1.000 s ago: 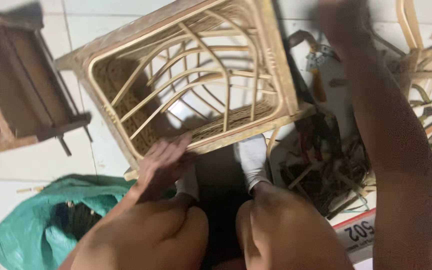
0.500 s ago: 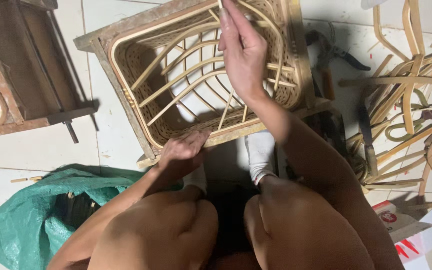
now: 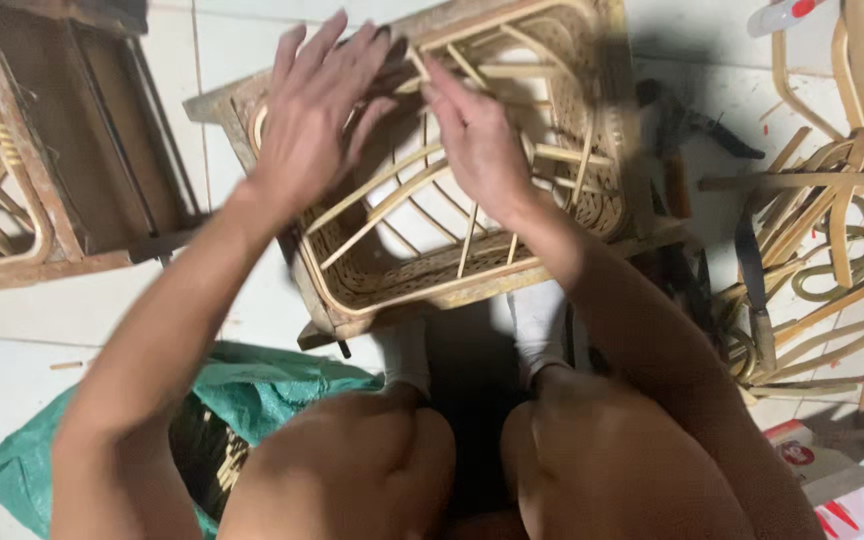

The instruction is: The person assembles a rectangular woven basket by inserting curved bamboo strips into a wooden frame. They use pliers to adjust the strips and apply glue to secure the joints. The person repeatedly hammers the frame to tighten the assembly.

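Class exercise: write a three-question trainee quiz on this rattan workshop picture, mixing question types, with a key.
1. True or false: both hands rest on the rattan frame.
2. Which lies left of the knees? A) green bag B) red bucket C) blue box
3. Fill in: the frame stands on a white tiled ____.

Key: 1 true, the left hand and right hand touch its far rim. 2 A, the green bag. 3 floor.

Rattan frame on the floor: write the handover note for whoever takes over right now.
Left hand: fingers spread, resting on the far-left rim of the rattan frame; no closed grip.
Right hand: fingertips on the cane strips at the far rim; grip unclear.
Frame lies on the tiles before the knees, base woven, ribs bare.
Loose cane pieces right; green bag left.
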